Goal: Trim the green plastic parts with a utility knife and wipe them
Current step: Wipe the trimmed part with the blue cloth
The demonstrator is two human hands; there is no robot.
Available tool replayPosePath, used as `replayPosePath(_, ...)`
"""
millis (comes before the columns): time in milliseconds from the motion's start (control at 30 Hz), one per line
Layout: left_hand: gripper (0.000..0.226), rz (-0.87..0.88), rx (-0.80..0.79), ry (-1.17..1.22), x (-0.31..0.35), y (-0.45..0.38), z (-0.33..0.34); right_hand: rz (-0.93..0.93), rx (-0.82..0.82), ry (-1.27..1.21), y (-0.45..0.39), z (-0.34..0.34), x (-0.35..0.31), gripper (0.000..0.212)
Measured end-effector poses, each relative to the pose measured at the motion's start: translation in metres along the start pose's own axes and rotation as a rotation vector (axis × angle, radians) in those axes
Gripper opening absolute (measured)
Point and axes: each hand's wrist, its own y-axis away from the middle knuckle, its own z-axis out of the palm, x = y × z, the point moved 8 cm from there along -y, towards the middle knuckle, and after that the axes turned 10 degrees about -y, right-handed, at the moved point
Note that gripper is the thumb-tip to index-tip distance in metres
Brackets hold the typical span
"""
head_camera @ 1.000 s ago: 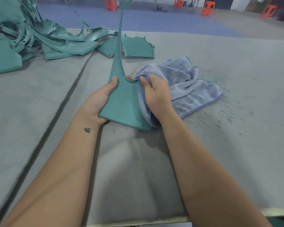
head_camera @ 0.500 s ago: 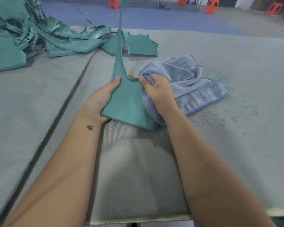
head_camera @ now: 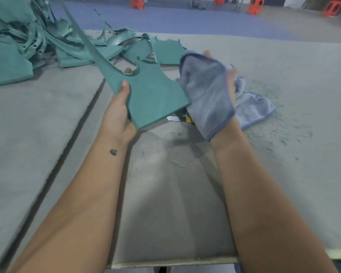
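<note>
Green plastic part (head_camera: 156,95) sits lifted off the grey table (head_camera: 303,85), tilted, its long strip running up to the left. My left hand (head_camera: 116,113) pinches its near-left edge, thumb on top. My right hand (head_camera: 220,89) grips the blue cloth (head_camera: 207,95) against its right edge. More green parts (head_camera: 28,48) lie piled far left.

Grey felt-covered table (head_camera: 47,119), heap of green plastic parts (head_camera: 28,46) far left, green shavings (head_camera: 283,134) right
</note>
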Motion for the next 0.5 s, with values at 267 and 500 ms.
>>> replayPosePath(267, 0.047, 0.027, -0.065, 0.032, -0.004, -0.001, 0.01, -0.045, -0.06, 0.947, 0.021, 0.016, 0.04, 0.078)
replayPosePath(500, 0.043, -0.035, -0.091, -0.042, -0.017, 0.005, 0.022, -0.078, 0.32, 0.99, 0.018, -0.015, 0.028, 0.041)
